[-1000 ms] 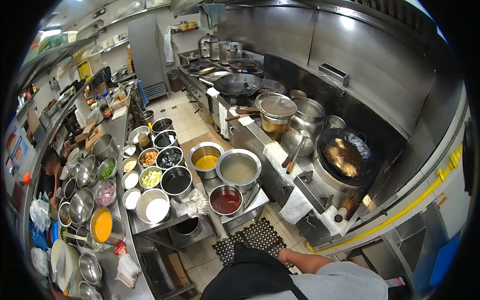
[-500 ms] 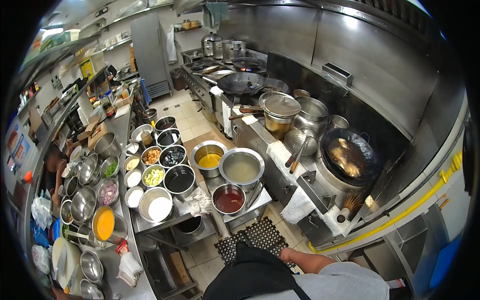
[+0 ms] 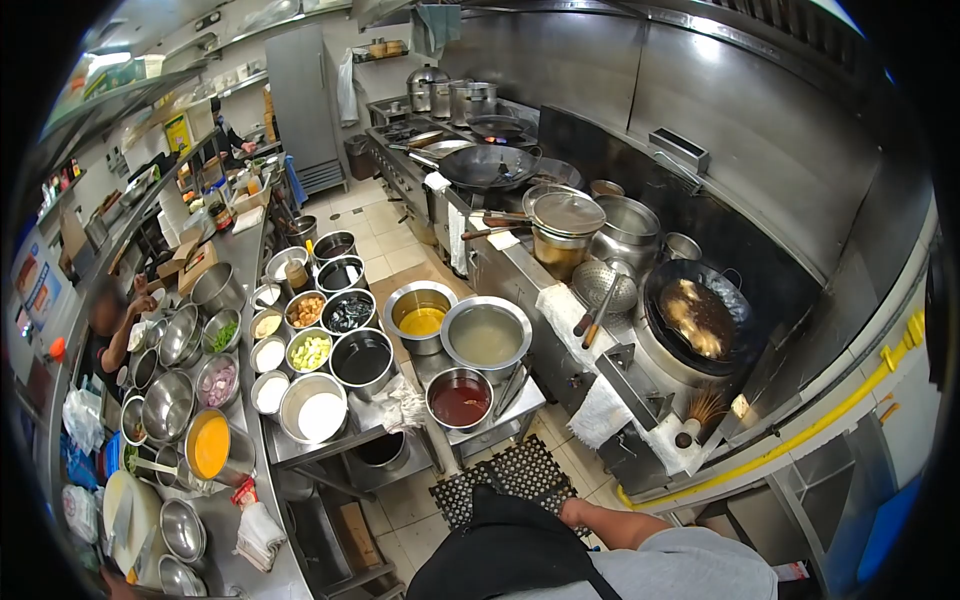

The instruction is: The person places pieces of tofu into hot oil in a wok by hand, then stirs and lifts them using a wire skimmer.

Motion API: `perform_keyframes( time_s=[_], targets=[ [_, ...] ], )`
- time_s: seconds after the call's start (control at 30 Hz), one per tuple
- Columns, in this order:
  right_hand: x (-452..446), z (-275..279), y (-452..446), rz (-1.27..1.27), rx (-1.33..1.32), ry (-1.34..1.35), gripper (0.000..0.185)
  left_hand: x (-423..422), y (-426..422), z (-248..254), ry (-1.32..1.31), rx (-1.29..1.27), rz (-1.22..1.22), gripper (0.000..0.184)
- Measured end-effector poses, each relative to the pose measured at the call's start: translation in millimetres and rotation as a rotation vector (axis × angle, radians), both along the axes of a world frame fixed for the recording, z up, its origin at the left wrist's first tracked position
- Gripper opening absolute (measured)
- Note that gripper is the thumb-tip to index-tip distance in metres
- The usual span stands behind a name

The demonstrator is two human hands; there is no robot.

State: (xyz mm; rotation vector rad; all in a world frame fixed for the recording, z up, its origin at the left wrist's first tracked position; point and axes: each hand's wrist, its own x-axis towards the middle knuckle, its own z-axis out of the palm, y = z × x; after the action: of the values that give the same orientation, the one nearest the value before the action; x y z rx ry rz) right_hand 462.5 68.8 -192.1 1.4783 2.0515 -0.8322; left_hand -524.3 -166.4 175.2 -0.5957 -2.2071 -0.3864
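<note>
My right hand shows only at its edge, at the front of my black apron. Its fingers are hidden, so whether it holds anything cannot be seen. My left hand is out of view. Ahead of me stands a steel pot of dark red sauce, beside tongs. Behind it are a wide pot of cloudy liquid and a pot of yellow liquid. To the right, a wok holds dark oil with pale golden food frying in it.
Left of me, a steel counter carries several bowls and a pot of orange sauce. Ingredient pots crowd a low table, including white powder. A perforated mat lies on the floor. Another person works across the counter.
The view has shifted very slightly. Across the counter, the other person's raised arm and hand have moved. My own right arm stays in place, and the food in the wok has barely shifted.
</note>
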Motion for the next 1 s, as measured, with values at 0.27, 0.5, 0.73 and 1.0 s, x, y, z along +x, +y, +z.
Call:
perform_keyframes(
  time_s=[0.27,0.5,0.73,1.0],
  targets=[
    [-1.6,15.7,1.1,-0.011,-0.087,-0.021,0.034,-1.0,1.4,2.1,-0.019,-0.038,0.070,0.041],
    [5.3,-6.2,-1.1,-0.001,-0.059,-0.032,0.031,-4.0,1.8,1.4,0.196,-0.033,-0.045,0.040],
    [9.0,-16.6,-2.2,0.107,-0.033,-0.049,0.034,2.1,2.1,1.7,0.096,0.050,-0.118,0.042],
    [3.4,20.8,3.3,0.065,-0.126,-0.020,0.036,-5.5,1.7,-3.0,0.231,-0.001,-0.056,0.042]
  ],
)
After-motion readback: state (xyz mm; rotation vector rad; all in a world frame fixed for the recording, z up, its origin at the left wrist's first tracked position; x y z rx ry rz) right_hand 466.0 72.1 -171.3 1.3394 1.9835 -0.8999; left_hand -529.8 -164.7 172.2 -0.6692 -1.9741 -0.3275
